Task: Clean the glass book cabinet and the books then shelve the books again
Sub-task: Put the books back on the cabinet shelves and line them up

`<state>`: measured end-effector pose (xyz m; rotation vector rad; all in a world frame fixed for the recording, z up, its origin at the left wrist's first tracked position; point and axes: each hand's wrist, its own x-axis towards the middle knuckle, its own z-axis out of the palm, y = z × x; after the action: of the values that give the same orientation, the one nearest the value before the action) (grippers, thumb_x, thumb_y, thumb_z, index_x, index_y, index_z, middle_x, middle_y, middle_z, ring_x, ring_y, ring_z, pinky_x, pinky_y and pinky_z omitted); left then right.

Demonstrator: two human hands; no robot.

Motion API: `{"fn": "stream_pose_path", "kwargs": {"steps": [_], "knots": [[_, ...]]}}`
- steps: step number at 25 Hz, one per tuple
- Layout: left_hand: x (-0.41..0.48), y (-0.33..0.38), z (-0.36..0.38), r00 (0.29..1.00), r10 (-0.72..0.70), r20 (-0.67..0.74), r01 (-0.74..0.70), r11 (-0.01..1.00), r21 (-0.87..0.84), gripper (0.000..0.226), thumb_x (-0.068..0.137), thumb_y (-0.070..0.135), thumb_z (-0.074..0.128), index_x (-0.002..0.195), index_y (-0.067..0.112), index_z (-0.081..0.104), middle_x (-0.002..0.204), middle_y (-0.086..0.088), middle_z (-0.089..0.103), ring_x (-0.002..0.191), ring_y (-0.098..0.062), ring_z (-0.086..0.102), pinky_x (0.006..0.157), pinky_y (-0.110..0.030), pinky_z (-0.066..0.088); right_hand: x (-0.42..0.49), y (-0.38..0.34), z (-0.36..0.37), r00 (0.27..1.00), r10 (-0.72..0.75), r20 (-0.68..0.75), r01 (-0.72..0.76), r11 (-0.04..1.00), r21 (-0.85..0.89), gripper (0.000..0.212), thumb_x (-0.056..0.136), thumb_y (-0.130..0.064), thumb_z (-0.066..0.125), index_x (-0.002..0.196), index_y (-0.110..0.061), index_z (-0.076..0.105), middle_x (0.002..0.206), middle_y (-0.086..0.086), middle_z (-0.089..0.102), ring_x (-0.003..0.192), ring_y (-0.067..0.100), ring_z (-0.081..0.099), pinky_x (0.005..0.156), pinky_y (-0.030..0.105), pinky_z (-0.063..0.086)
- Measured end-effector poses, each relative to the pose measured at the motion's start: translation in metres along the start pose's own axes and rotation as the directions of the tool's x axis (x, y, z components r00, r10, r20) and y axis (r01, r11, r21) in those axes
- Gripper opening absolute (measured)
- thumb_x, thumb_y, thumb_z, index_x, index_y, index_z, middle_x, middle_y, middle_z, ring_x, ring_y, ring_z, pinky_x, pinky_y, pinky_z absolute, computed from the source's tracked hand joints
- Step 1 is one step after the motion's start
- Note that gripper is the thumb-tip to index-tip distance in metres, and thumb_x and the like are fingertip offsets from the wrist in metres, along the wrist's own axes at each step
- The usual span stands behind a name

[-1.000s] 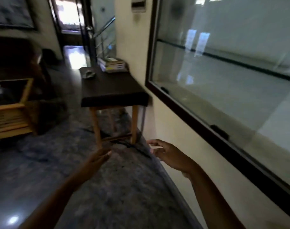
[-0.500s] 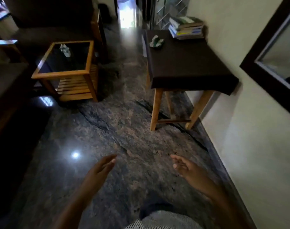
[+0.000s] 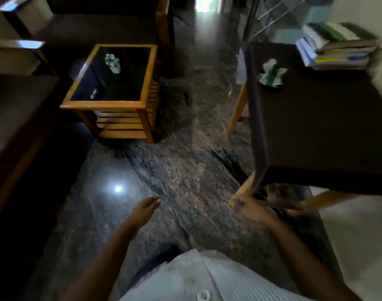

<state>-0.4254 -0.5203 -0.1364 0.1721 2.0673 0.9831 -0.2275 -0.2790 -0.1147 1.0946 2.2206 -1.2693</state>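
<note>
A stack of books (image 3: 335, 48) lies at the far right corner of a dark-topped table (image 3: 316, 127). A crumpled white and green cloth (image 3: 272, 74) sits on the same table near its left edge. My left hand (image 3: 144, 211) hangs over the floor with straight fingers and holds nothing. My right hand (image 3: 251, 210), blurred, is below the table's near left corner, fingers loosely curled and empty. The glass cabinet is out of view.
A wooden side table with a dark glass top (image 3: 114, 83) stands to the left, with a small pale object (image 3: 113, 61) on it. Dark sofas line the left side. A polished stone floor (image 3: 185, 170) runs between. A pale wall (image 3: 359, 235) is at the right.
The view has swung away from the glass cabinet and down to the floor and table. The table with the books is now closer. Both hands stay empty in front of me.
</note>
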Motion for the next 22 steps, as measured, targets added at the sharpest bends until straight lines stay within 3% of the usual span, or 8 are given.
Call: {"fn": "stream_pose_path", "kwargs": {"steps": [3,5,8,11,14,16,19,22], "knots": [[0.058,-0.015,-0.033,0.995,-0.090,-0.040,0.090,0.996,0.002,0.012,0.097,0.024,0.048,0.106,0.024,0.057,0.124,-0.011,0.058,0.112,-0.026,0.055,0.089,-0.037,0.048,0.068,-0.087,-0.050,0.993,-0.101,0.056,0.097,0.992,0.076,0.032,0.099,-0.016,0.042,0.129,-0.006,0.049,0.107,0.001,0.058,0.088,0.004,0.052,0.066,0.006,0.038],[0.100,0.006,-0.051,0.991,-0.125,-0.058,0.122,0.991,-0.049,0.014,0.098,0.021,0.047,0.108,0.018,0.056,0.122,-0.008,0.056,0.112,-0.026,0.053,0.091,-0.038,0.045,0.115,-0.126,-0.079,0.989,-0.127,0.078,0.114,0.981,0.159,0.031,0.099,-0.021,0.041,0.128,-0.013,0.049,0.106,-0.005,0.055,0.098,0.007,0.052,0.077,0.013,0.039],[0.178,0.080,-0.080,0.992,-0.101,-0.075,0.098,0.994,-0.044,0.023,0.099,0.023,0.045,0.118,0.016,0.055,0.115,-0.002,0.052,0.109,-0.022,0.052,0.081,-0.031,0.038,0.179,-0.156,-0.119,0.994,-0.106,-0.003,0.105,0.976,0.192,0.030,0.099,-0.025,0.043,0.127,-0.022,0.051,0.125,0.001,0.054,0.115,0.013,0.050,0.087,0.021,0.039],[0.271,0.183,-0.108,0.998,0.065,-0.002,-0.065,0.998,0.012,0.014,0.097,0.019,0.047,0.105,0.020,0.059,0.113,-0.003,0.059,0.101,-0.018,0.055,0.086,-0.031,0.040,0.219,-0.179,-0.167,0.993,-0.009,-0.115,0.037,0.969,0.245,0.032,0.098,-0.014,0.045,0.129,-0.011,0.051,0.129,0.007,0.054,0.109,0.010,0.049,0.073,0.010,0.040],[0.382,0.305,-0.112,0.955,0.239,0.174,-0.260,0.960,0.107,0.015,0.096,0.012,0.048,0.099,0.020,0.060,0.113,-0.016,0.063,0.100,-0.021,0.057,0.094,-0.039,0.046,0.253,-0.192,-0.234,0.955,0.076,-0.286,0.014,0.954,0.299,0.032,0.096,-0.014,0.048,0.128,-0.014,0.053,0.127,0.003,0.056,0.107,0.005,0.051,0.079,0.011,0.038],[0.437,0.386,-0.088,0.911,0.306,0.276,-0.360,0.917,0.170,0.015,0.096,0.014,0.049,0.100,0.024,0.060,0.115,-0.015,0.064,0.103,-0.022,0.058,0.098,-0.042,0.045,0.261,-0.195,-0.274,0.905,0.150,-0.399,0.014,0.925,0.379,0.029,0.096,-0.018,0.049,0.125,-0.022,0.054,0.123,-0.004,0.057,0.107,0.002,0.051,0.084,0.015,0.038],[0.481,0.497,-0.029,0.808,0.416,0.417,-0.505,0.854,0.127,0.016,0.095,0.010,0.049,0.100,0.021,0.061,0.102,-0.009,0.064,0.096,-0.020,0.058,0.081,-0.021,0.047,0.273,-0.195,-0.322,0.800,0.256,-0.543,0.085,0.847,0.525,0.025,0.096,-0.019,0.049,0.112,-0.037,0.055,0.116,-0.018,0.057,0.104,-0.007,0.053,0.083,0.011,0.040],[0.509,0.604,0.051,0.592,0.496,0.635,-0.669,0.742,0.044,0.019,0.096,0.011,0.048,0.106,0.023,0.059,0.099,0.007,0.063,0.089,0.000,0.060,0.072,-0.004,0.044,0.304,-0.187,-0.377,0.622,0.376,-0.687,0.173,0.790,0.589,0.026,0.094,-0.013,0.051,0.113,-0.030,0.058,0.114,-0.013,0.061,0.099,-0.013,0.056,0.084,0.006,0.041]]}}
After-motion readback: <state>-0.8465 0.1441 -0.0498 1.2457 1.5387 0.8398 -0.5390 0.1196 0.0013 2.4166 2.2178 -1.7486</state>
